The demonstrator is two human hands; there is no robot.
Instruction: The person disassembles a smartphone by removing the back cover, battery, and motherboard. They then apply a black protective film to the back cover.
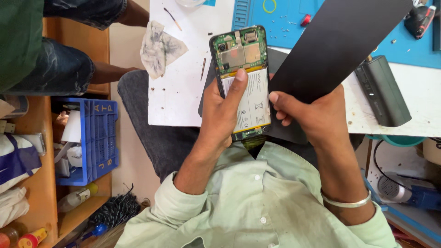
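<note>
An opened smartphone [243,59] with its back cover off shows a green circuit board at the top and a white battery below. My left hand [223,115] grips it from the left side, thumb lying across the battery. My right hand [312,117] is shut on the lower end of a wide black flat sheet [335,46] that slants up to the right, its edge next to the phone's right side. A silver bangle sits on my right wrist.
A white worktable [179,92] carries a stained tissue [158,46], a thin stick and a blue repair mat [285,23] with small screws. A dark rectangular box [383,92] lies at right. Another person's legs and a blue crate [98,138] are at left.
</note>
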